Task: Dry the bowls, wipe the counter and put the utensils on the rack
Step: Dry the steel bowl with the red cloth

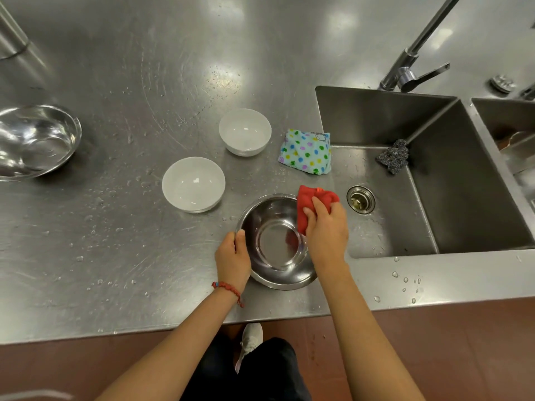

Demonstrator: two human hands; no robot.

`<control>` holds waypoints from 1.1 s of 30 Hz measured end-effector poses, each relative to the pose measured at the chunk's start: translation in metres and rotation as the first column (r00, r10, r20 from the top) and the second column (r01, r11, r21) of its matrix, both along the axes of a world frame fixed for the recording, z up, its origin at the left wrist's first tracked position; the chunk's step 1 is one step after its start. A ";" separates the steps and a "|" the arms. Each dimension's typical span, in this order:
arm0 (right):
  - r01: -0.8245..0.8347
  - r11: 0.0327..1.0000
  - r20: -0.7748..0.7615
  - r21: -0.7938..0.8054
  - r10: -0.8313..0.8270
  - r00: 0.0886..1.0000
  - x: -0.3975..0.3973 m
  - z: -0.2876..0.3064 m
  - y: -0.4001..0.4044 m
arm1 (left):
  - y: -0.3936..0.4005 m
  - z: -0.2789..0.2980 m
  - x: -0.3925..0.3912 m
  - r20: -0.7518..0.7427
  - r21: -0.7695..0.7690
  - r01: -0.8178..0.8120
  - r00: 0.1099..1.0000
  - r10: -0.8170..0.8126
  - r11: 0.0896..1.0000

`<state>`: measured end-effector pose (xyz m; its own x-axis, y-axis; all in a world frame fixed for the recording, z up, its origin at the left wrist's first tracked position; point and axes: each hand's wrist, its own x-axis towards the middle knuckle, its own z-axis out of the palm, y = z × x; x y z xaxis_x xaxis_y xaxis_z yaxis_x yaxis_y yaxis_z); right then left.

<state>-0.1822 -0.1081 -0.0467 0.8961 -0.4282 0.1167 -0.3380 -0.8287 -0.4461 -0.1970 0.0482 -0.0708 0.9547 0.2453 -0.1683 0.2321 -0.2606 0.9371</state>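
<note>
A steel bowl (275,244) sits on the wet steel counter (115,256) near its front edge. My left hand (233,256) grips the bowl's left rim. My right hand (327,227) holds a red cloth (308,206) pressed against the bowl's right rim and inner wall. Two white bowls stand upright behind it: one (193,184) to the left, the other (245,131) farther back. A larger steel bowl (34,140) rests at the far left edge of the view.
A folded polka-dot cloth (305,150) lies at the sink's left edge. The sink (434,198) holds a steel scourer (393,156) and a drain (360,199). A tap (411,65) stands behind it. Water drops dot the counter.
</note>
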 end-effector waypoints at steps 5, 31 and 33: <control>-0.137 0.990 -0.003 0.044 0.138 0.990 0.028 -0.004 0.028 | 0.000 -0.001 0.002 0.015 0.007 -0.006 1.000 0.005 1.000; -0.226 0.326 0.224 0.918 0.045 0.974 -0.001 0.041 0.086 | 0.086 0.039 -0.010 0.138 0.254 -0.048 0.990 0.013 0.966; -0.235 0.302 0.231 0.924 0.051 0.972 0.003 0.045 0.105 | 0.111 0.045 -0.003 0.185 0.350 -0.048 0.983 -0.018 0.936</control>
<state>-0.1793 -0.0033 -0.0022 0.9688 -0.1949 -0.1534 -0.1235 0.1572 -0.9798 -0.1999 0.1589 -0.0261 0.9564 0.2713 0.1082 0.0721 -0.5784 0.8126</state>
